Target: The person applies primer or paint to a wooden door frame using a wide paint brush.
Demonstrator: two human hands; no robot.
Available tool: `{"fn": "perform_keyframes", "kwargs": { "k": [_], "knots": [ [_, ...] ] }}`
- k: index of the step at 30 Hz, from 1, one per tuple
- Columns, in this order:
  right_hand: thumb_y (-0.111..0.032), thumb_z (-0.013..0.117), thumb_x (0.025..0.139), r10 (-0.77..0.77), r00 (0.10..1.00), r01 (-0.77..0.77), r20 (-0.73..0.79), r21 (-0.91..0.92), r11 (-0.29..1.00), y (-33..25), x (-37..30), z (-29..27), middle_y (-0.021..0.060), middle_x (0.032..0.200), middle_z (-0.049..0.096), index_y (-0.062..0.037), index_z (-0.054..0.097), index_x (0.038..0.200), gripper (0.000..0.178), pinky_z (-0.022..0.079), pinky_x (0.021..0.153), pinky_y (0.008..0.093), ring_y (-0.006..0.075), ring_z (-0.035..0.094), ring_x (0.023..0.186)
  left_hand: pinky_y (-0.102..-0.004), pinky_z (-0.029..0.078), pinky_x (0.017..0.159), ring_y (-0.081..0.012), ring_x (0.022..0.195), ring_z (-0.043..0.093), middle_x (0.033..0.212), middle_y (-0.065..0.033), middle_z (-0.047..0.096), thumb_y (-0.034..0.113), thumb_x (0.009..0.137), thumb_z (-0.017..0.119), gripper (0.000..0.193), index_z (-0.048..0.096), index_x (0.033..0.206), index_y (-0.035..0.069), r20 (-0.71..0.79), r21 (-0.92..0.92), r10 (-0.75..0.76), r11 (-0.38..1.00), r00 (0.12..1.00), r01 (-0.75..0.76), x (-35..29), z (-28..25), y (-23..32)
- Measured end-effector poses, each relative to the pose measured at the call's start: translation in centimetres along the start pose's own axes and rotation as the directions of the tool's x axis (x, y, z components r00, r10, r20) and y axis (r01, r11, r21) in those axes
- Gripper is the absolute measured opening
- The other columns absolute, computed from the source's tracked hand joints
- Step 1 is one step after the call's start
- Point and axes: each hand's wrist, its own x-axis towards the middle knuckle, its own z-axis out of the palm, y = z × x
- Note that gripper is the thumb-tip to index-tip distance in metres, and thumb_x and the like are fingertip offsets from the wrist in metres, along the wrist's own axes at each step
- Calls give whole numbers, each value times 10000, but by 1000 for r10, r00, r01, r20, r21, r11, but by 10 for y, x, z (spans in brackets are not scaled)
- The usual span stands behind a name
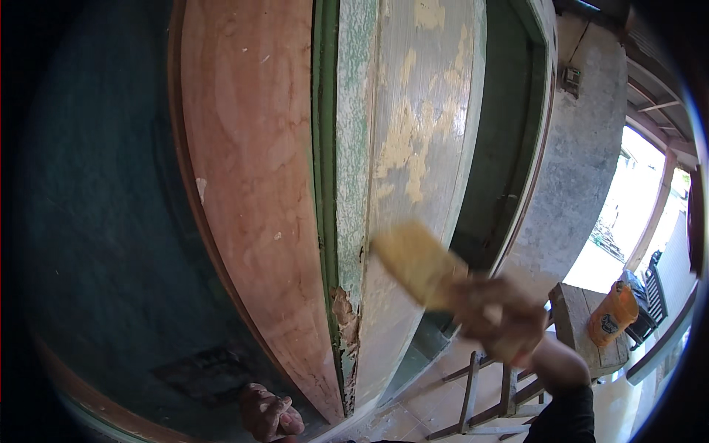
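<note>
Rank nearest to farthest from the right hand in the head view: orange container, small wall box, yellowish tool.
1. Yellowish tool: held in the right hand.
2. Orange container: to its right, on the wooden stand.
3. Small wall box: upper right, on the grey wall.

A wooden bench (572, 314) carries an orange container (614, 314) near its right edge.

1. Upper centre, left to right: board (247, 111), post (353, 148), panel (421, 96), door (502, 133).
2. Centre right: right hand (502, 317) holding tool (415, 260) in front of panel; contact unclear, blur.
3. Lower centre-left: left hand (270, 412), left of board's lower end.
4. Right: tub (614, 314) on bench (576, 317), right of right hand.
5. Upper right: small box (572, 80) on wall (576, 177).
</note>
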Motion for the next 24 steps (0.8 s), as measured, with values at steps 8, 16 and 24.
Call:
{"fn": "perform_keyframes", "kwargs": {
  "k": [8, 16, 24],
  "knots": [
    [-540, 168, 931, 138, 982, -171, 128, 302, 938, 0, -25, -4, 269, 1085, 566, 23, 651, 930, 742, 527, 826, 419, 354, 605, 988, -359, 410, 515, -223, 511, 461, 559, -71, 460, 201, 821, 426, 236, 545, 700, 37, 33, -61, 18, 998, 999, -16, -7, 5, -2],
    [-454, 445, 909, -67, 963, -5, -260, -268, 964, 43, 33, -55, 196, 1084, 579, 22, 666, 849, 528, 495, 849, 483, 383, 553, 1056, -363, 416, 529, -227, 484, 453, 564, -89, 476, 185, 812, 424, 238, 546, 687, 24, -13, -63, 27, 998, 1000, -28, -6, 3, -3],
    [-516, 312, 931, 205, 921, -281, 332, 200, 939, 1, -30, -20, 220, 1162, 539, 43, 630, 987, 645, 509, 838, 468, 339, 599, 998, -434, 511, 626, -295, 593, 596, 614, -114, 596, 204, 865, 433, 293, 600, 732, 4, 102, -31, 97, 995, 990, -94, 5, 4, 2]
  ]
}}
